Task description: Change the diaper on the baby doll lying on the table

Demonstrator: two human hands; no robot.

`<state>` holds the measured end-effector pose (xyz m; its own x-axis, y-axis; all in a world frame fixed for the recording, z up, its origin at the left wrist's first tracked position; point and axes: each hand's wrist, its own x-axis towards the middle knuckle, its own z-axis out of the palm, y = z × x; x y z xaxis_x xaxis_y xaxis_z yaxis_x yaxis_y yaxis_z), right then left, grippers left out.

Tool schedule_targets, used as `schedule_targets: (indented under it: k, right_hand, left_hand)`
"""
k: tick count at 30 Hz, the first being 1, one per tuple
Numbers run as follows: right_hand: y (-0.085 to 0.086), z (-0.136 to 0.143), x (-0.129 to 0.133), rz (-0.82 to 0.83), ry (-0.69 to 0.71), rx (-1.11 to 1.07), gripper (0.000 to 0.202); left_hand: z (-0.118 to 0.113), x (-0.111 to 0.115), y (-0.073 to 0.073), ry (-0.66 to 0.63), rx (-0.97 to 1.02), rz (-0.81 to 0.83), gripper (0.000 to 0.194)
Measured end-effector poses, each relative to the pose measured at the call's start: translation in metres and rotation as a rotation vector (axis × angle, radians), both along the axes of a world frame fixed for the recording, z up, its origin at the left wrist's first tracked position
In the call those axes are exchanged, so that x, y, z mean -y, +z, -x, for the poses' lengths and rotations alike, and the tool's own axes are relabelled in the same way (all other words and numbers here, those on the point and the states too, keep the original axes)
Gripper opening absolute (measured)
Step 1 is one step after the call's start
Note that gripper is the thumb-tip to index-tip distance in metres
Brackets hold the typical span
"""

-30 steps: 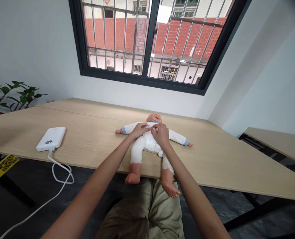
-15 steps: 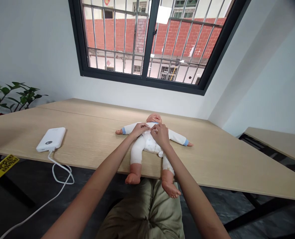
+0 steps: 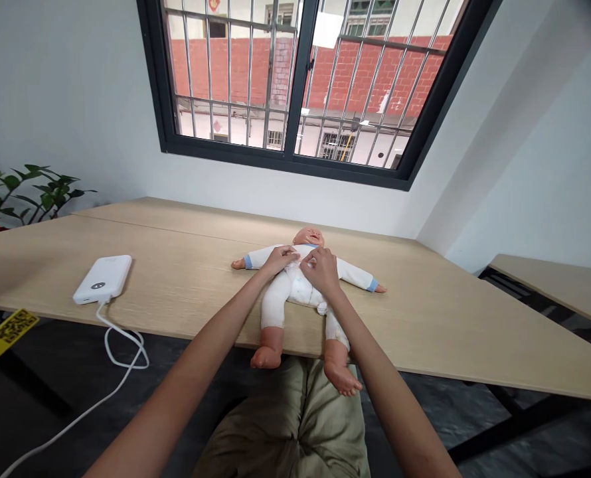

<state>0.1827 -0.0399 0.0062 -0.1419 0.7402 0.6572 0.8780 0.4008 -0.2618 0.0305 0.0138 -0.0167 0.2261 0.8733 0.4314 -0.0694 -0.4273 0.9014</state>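
A baby doll [image 3: 308, 236] lies on its back on the wooden table, head toward the window and bare feet over the front edge. It wears a white top [image 3: 358, 273] with blue cuffs and collar. At its waist and hips is a white garment [image 3: 303, 291] that looks like a diaper. Over the doll's belly, my left hand [image 3: 278, 260] and my right hand [image 3: 321, 267] face each other with curled, pinched fingers on the white cloth. Exactly which fold or edge lies between the fingertips is too small to make out.
To the left, a white power bank [image 3: 103, 277] sits on the table [image 3: 190, 265], its white cable [image 3: 126, 364] hanging over the front edge. Further left are a leafy plant [image 3: 26, 192] and a yellow tag [image 3: 7, 337]. A barred window [image 3: 290, 159] is behind; another table [image 3: 554, 285] stands right.
My right hand's fingers have shifted very slightly at the doll's belly. The doll and my left hand look practically the same.
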Motion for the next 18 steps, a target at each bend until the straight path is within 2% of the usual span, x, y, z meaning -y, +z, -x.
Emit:
schedule_targets:
  k: [8,18]
  right_hand:
    - [-0.0006,-0.0031,-0.0024,0.015,-0.008,-0.011,0.022]
    - [-0.002,-0.0035,-0.0031,-0.004,-0.027,0.004,0.018]
  left_hand:
    - [-0.0001,0.0038,0.0045,0.013,-0.031,-0.002,0.021]
    - [0.0003,-0.002,0.0,0.027,-0.133,-0.156,0.021]
